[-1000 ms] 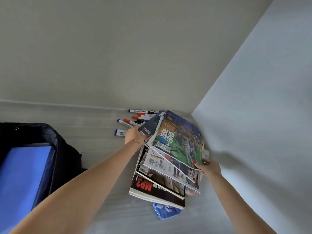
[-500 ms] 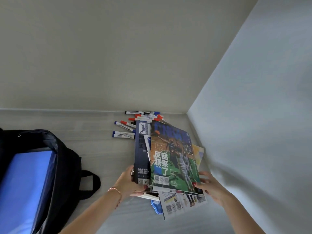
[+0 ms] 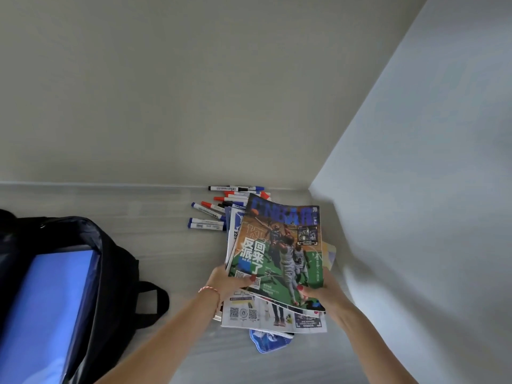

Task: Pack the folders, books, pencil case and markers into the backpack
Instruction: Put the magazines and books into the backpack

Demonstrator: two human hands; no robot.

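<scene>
Both hands are on the stack of magazines (image 3: 277, 261) at its near short edge: the left hand (image 3: 224, 282) pinches the near-left corner with its thumb on the cover, and the right hand (image 3: 321, 293) clamps the near-right corner. The stack's long axis runs away from the person. The open backpack (image 3: 91, 273) sits to the stack's left, nearer the left arm, so the carry looks leftward. Beyond the stack's far edge, markers (image 3: 210, 214) lie loose on the tabletop (image 3: 155, 239).
</scene>
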